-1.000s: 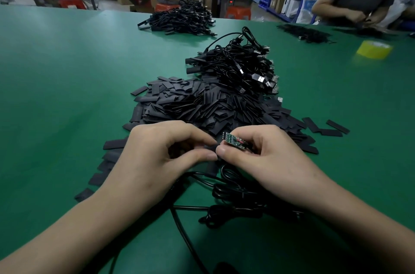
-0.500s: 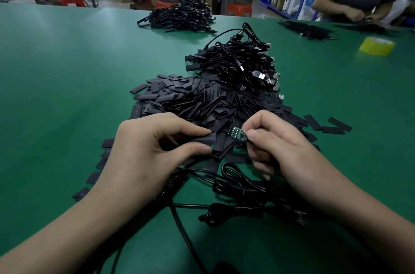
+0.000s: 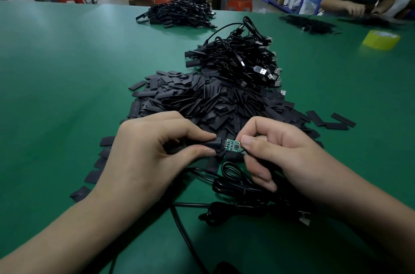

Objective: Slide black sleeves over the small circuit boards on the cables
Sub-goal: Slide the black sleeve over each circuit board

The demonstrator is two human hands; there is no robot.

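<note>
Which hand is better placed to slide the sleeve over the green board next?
Left. The left hand pinches the black sleeve, its mouth at the left end of the circuit board. The right hand pinches the board's other end, so it should only steady it.

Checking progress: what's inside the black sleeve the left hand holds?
The green circuit board meets the mouth of the black sleeve; the left hand hides its interior.

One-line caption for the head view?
Left hand holds black sleeve at the end of the circuit board pinched by right hand.
</note>
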